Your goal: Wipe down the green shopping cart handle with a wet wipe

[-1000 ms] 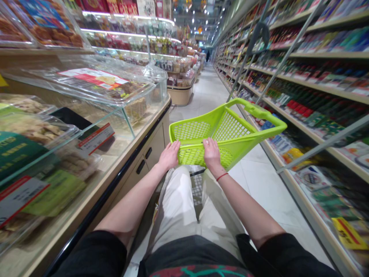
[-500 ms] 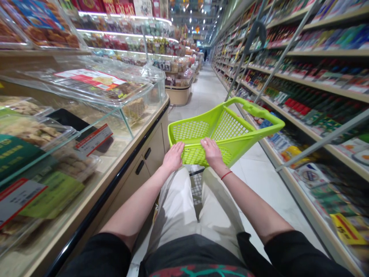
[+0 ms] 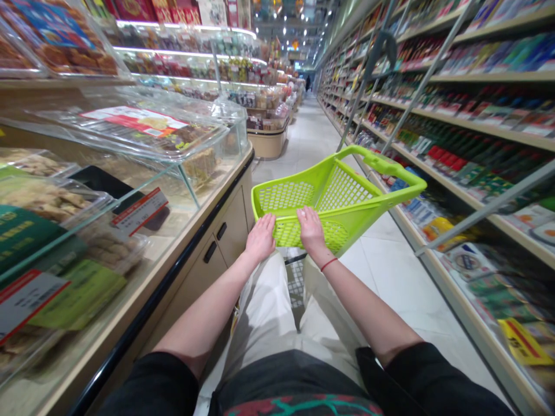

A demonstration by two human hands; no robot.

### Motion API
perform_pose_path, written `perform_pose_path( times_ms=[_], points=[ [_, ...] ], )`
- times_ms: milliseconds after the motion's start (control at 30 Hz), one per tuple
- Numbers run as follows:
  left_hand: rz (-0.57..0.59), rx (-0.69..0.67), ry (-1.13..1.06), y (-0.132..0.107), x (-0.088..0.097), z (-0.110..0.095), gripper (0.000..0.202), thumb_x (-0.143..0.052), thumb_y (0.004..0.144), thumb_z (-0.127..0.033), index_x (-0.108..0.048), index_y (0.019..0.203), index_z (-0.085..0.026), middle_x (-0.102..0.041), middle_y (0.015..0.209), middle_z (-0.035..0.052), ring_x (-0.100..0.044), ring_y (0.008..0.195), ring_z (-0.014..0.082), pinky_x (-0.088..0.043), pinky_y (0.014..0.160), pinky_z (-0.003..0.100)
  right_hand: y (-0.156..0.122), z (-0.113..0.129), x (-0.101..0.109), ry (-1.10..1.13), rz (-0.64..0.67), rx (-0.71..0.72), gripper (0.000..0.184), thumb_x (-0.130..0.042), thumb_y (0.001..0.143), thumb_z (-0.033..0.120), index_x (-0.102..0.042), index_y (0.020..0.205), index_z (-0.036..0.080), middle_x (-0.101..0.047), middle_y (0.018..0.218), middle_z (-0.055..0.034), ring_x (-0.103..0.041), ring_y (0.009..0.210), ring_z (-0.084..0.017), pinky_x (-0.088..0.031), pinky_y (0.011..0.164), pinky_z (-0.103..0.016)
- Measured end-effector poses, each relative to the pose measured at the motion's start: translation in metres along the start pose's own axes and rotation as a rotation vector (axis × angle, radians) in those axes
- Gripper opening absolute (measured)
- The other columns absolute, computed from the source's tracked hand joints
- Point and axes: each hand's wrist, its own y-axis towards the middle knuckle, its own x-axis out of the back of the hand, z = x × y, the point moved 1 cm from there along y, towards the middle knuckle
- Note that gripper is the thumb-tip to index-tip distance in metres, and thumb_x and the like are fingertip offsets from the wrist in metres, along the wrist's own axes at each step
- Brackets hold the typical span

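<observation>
A bright green plastic shopping cart (image 3: 299,193) with a perforated basket stands in front of my knees, its looped handle at the far right end. My left hand (image 3: 261,236) rests over the near left corner of its rim, fingers bent over the edge. Further right along that same near rim, my right hand (image 3: 312,231) is curled over the edge, a red string on its wrist. Both thumbs are partly hidden. No goods show in the visible part of the basket.
At my left a glass-edged counter (image 3: 191,182) holds clear boxes of snacks (image 3: 147,124) with price tags. Tall shelves (image 3: 481,118) of packaged goods line the right side, with slanting metal bars before them. A tiled aisle (image 3: 310,118) runs ahead past a display island (image 3: 269,141).
My right hand has shifted slightly left along the cart's near rim. The left hand and the cart stay nearly where they were.
</observation>
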Motion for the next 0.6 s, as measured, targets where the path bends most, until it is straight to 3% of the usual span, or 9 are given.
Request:
perform_pose_path(
  times_ms=[67, 167, 300, 467, 600],
  points=[
    [-0.012, -0.001, 0.009, -0.001, 0.0, 0.0, 0.072, -0.052, 0.077, -0.014, -0.036, 0.146, -0.003, -0.041, 0.154, 0.0176, -0.035, 0.146, 0.0247, -0.024, 0.124, 0.037, 0.0, 0.013, -0.003, 0.024, 0.008, 0.067, 0.05, -0.037, 0.093, 0.008, -0.054, 0.139, 0.012, -0.049, 0.148, -0.019, -0.042, 0.139, -0.027, -0.031, 0.116, -0.047],
    [-0.031, -0.003, 0.022, -0.002, -0.002, 0.0, 0.07, -0.052, 0.078, -0.015, -0.037, 0.146, -0.003, -0.042, 0.154, 0.0179, -0.036, 0.146, 0.0248, -0.025, 0.124, 0.037, -0.001, 0.007, -0.002, 0.025, 0.01, 0.152, 0.05, -0.038, 0.093, 0.008, -0.055, 0.139, 0.015, -0.049, 0.149, -0.0161, -0.043, 0.139, -0.025, -0.031, 0.117, -0.045],
    [-0.041, -0.002, 0.039, -0.003, -0.004, 0.0, 0.071, -0.052, 0.079, -0.018, -0.036, 0.147, -0.002, -0.041, 0.154, 0.0184, -0.035, 0.146, 0.0261, -0.025, 0.123, 0.038, -0.003, -0.035, 0.014, -0.033, 0.033, 0.17, 0.05, -0.038, 0.092, 0.007, -0.055, 0.138, 0.017, -0.051, 0.148, -0.0141, -0.043, 0.139, -0.023, -0.03, 0.117, -0.045],
    [-0.035, 0.001, 0.043, -0.003, -0.004, 0.0, 0.07, -0.051, 0.081, -0.02, -0.035, 0.148, -0.003, -0.04, 0.155, 0.0175, -0.035, 0.146, 0.0253, -0.025, 0.123, 0.038, 0.002, -0.095, 0.046, -0.175, 0.048, 0.016, 0.045, -0.038, 0.093, 0.011, -0.06, 0.133, 0.016, -0.052, 0.145, -0.0164, -0.042, 0.138, -0.026, -0.027, 0.117, -0.047],
    [-0.015, 0.028, 0.038, 0.0, 0.0, -0.007, 0.071, -0.051, 0.083, -0.024, -0.033, 0.148, -0.002, -0.04, 0.154, 0.0195, -0.033, 0.147, 0.0274, -0.024, 0.123, 0.041, 0.002, -0.104, 0.051, -0.185, 0.023, -0.056, 0.048, -0.034, 0.092, 0.008, -0.06, 0.132, 0.015, -0.053, 0.144, -0.0178, -0.044, 0.135, -0.026, -0.028, 0.116, -0.048]
  ],
)
